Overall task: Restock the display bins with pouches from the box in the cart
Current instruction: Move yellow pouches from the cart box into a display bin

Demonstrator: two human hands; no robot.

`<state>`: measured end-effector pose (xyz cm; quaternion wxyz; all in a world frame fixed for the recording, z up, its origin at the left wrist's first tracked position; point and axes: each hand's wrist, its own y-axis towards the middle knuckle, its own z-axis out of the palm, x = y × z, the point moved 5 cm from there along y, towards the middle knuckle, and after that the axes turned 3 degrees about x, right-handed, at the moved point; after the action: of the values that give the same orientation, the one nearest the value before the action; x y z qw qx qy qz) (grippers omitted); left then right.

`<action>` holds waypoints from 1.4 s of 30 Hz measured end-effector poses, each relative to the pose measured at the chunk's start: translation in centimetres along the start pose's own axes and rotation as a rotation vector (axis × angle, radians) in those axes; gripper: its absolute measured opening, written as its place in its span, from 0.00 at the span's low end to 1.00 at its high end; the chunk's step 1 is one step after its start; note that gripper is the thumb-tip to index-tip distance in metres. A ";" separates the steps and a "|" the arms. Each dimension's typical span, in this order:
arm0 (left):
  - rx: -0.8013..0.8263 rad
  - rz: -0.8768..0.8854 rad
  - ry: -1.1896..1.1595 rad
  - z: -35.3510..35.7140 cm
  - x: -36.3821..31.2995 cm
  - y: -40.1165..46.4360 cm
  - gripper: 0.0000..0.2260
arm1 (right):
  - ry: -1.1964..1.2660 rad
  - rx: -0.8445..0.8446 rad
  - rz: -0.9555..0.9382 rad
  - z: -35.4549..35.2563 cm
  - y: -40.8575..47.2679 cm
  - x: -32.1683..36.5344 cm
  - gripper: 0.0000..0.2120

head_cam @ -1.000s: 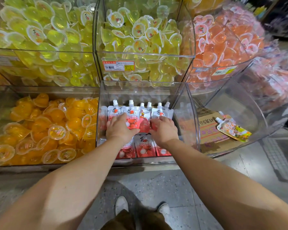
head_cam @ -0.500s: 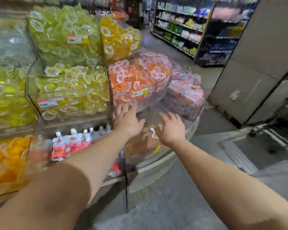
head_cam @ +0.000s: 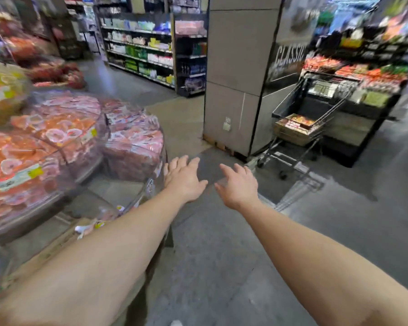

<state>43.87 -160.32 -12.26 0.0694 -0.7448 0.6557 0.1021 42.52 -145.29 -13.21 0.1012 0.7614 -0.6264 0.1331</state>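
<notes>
My left hand (head_cam: 183, 179) and my right hand (head_cam: 238, 186) are stretched out in front of me over the grey floor, fingers spread, holding nothing. Off to the right stands a wire shopping cart (head_cam: 316, 107) beside a grey pillar. An open cardboard box (head_cam: 292, 129) with red packs in it sits in the cart's basket. On my left are the clear display bins (head_cam: 130, 147), filled with pink and orange jelly cups. A lower bin (head_cam: 132, 203) at my left forearm holds a loose pouch (head_cam: 90, 228) on cardboard. The whole view is motion-blurred.
A grey pillar (head_cam: 233, 78) stands between the bins and the cart. Store shelves (head_cam: 146, 48) line an aisle behind. A produce stand (head_cam: 368, 90) sits behind the cart. Grey floor (head_cam: 222, 255) stretches from me to the cart.
My hands have left the red pouches in the lower bin and now hang open in the air. The view has swung right, from the bins to the aisle and the cart.
</notes>
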 end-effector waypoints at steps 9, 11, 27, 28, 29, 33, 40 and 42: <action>0.112 0.219 0.059 4.8 -11.7 20.6 0.33 | -0.001 -0.055 0.234 -4.2 16.1 -14.3 0.25; 0.111 0.289 0.055 5.1 -15.3 26.0 0.32 | 0.015 -0.081 0.302 -6.0 20.1 -17.9 0.24; 0.153 0.577 0.048 19.0 -47.3 58.9 0.30 | 0.035 -0.135 0.543 -14.7 47.4 -50.4 0.25; 0.153 0.547 0.035 19.4 -48.4 61.5 0.30 | 0.029 -0.122 0.528 -15.7 49.8 -52.1 0.26; 0.153 0.518 0.028 19.4 -49.5 64.0 0.31 | 0.021 -0.112 0.514 -16.7 52.2 -53.8 0.26; 0.136 0.417 -0.013 19.5 -53.1 73.9 0.31 | -0.005 -0.068 0.456 -20.2 63.0 -59.9 0.26; 0.174 0.295 -0.031 22.9 -54.8 88.9 0.32 | 0.087 0.055 0.389 -17.4 79.0 -64.8 0.27; 0.190 0.302 -0.038 24.5 -56.0 94.0 0.32 | 0.088 0.060 0.418 -16.6 83.6 -67.3 0.27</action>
<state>-57.45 -112.82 -19.55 0.1356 -0.6259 0.7654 0.0630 -52.86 -93.88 -20.81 0.0758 0.6111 -0.7613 0.2030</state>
